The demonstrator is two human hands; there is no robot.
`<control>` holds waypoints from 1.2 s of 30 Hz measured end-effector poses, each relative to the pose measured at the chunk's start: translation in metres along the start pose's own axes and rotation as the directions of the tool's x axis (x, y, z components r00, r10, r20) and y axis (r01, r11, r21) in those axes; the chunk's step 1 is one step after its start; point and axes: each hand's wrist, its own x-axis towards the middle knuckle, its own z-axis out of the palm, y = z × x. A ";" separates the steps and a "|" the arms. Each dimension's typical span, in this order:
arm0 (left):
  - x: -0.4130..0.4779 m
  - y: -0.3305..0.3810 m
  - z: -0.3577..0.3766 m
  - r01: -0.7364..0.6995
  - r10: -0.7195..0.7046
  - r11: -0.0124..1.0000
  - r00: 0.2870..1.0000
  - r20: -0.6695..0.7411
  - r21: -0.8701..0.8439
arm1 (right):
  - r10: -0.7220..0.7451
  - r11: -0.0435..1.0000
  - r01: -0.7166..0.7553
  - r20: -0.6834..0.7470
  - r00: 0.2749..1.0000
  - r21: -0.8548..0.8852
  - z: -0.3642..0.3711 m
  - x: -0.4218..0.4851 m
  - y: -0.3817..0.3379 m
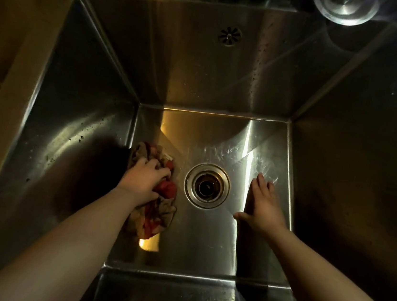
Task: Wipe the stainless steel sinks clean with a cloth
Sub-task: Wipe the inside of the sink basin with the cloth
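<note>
On the sink (91,117) floor, left hand (142,181) grips the cloth (157,210); right hand (264,206) lies flat.

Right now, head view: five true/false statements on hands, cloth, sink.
1. The left hand has its grip on the crumpled red-and-brown cloth. True.
2. That cloth lies to the right of the round metal drain. False: it lies to the drain's left, on the floor of the stainless steel sink.
3. The right hand holds a second cloth. False: it lies flat and open on the sink floor and holds nothing.
4. The small round overflow grate sits in the sink's back wall. True.
5. The round metal strainer lid plugs the drain. False: it rests on the back ledge near the right corner, and the drain is uncovered.
</note>
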 end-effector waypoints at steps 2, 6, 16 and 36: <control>0.011 0.006 -0.005 -0.024 0.024 1.000 1.000 -0.008 -0.015 | 0.004 1.000 -0.004 -0.004 1.000 0.000 0.000 0.000 0.000; 0.024 0.020 -0.009 -0.041 0.040 0.999 0.999 -0.015 -0.028 | 0.013 1.000 -0.013 0.003 1.000 0.000 0.000 0.000 0.001; 0.043 0.071 -0.014 -0.234 0.228 0.969 0.971 -0.074 -0.084 | -0.014 0.997 0.016 -0.026 1.000 0.080 -0.007 -0.001 0.004; 0.065 0.108 -0.001 -0.215 0.196 0.972 0.964 -0.181 -0.098 | -0.194 0.981 0.182 -0.226 0.955 -0.075 -0.040 0.002 -0.018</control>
